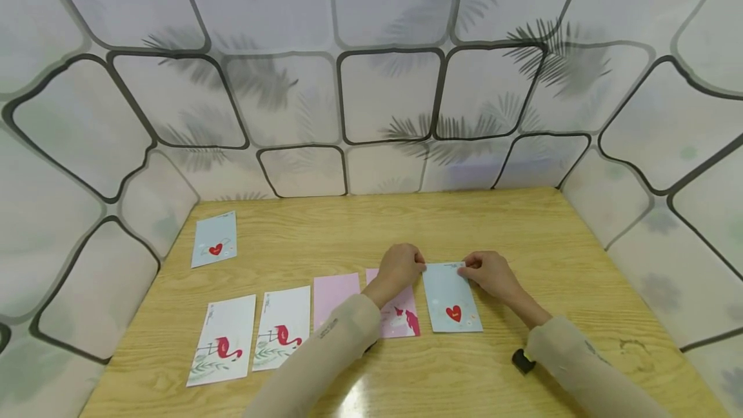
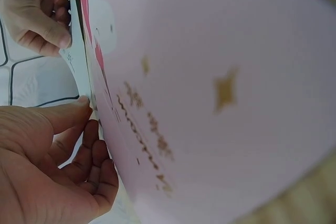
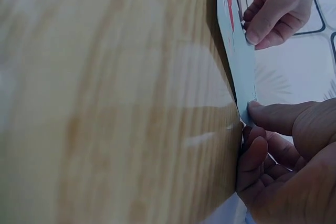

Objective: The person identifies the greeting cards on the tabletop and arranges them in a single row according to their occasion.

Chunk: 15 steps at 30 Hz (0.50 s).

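Observation:
A light blue card [image 1: 449, 295] with a red heart lies on the table, right of the row of cards. My left hand [image 1: 399, 268] pinches its upper left corner between thumb and fingers. At the upper right corner, my right hand [image 1: 492, 275] pinches it too; the right wrist view shows that thumb on top of the card [image 3: 239, 66] and fingertips at its edge. Under my left forearm is a pink unicorn card [image 1: 409, 322], partly covered by the hand and sleeve. That pink card [image 2: 220, 129] fills much of the left wrist view.
Further left in the row lie a pink card [image 1: 335, 292], partly hidden by the sleeve, and two white flamingo cards [image 1: 282, 328]. Another blue heart card [image 1: 215, 239] lies at the back left. Patterned walls [image 1: 389, 95] enclose the wooden table [image 1: 325, 231] at the back and sides.

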Motion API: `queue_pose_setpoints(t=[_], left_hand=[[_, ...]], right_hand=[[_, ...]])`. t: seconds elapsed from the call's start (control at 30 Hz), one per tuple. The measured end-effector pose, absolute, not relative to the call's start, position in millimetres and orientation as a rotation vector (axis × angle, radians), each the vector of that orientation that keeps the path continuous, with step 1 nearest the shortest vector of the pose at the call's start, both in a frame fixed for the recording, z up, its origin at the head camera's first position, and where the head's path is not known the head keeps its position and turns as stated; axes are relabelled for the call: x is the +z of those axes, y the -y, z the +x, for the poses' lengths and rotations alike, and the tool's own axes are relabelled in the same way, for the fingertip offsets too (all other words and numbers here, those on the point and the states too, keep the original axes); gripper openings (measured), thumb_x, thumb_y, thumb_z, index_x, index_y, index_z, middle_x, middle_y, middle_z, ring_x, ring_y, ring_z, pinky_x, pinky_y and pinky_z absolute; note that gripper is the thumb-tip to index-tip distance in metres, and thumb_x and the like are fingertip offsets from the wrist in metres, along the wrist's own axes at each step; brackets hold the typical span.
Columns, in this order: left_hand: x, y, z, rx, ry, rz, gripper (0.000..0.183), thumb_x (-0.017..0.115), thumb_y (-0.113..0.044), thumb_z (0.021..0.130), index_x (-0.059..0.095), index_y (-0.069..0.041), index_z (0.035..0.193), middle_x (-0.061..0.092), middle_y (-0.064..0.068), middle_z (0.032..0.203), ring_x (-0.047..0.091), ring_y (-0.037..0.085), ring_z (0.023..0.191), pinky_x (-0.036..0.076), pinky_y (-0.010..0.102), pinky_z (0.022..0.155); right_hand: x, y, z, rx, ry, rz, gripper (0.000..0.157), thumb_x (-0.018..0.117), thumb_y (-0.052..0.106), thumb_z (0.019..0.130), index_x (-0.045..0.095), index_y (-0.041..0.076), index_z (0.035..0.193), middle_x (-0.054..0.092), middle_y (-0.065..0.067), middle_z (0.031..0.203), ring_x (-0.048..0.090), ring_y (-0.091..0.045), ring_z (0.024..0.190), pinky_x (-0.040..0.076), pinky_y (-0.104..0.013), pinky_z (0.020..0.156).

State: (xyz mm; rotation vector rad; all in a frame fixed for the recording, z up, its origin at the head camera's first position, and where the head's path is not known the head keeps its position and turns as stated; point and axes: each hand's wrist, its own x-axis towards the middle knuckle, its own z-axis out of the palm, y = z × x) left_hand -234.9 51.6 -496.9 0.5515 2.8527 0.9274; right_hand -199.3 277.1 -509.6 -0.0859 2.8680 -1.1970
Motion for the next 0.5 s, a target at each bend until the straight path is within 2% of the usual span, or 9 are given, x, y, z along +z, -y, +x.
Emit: queue_pose_setpoints(t=[0.5], left_hand=[[-493.1,-54.2,-233.2,0.898,-2.866,0.499,0.01,0.079,-0.015,0.092,0.075,-0.012,0.084,0.068,-0.003,0.081,0.059,0.013,0.076,0.052,0.029,0.074]], right_hand=[[-513.0,-276.9,-202.0,-1.12,-2.917,-0.104,0.022,0.079,0.013,0.091,0.072,-0.004,0.104,0.069,-0.005,0.083,0.056,-0.014,0.068,0.046,-0.024,0.058]])
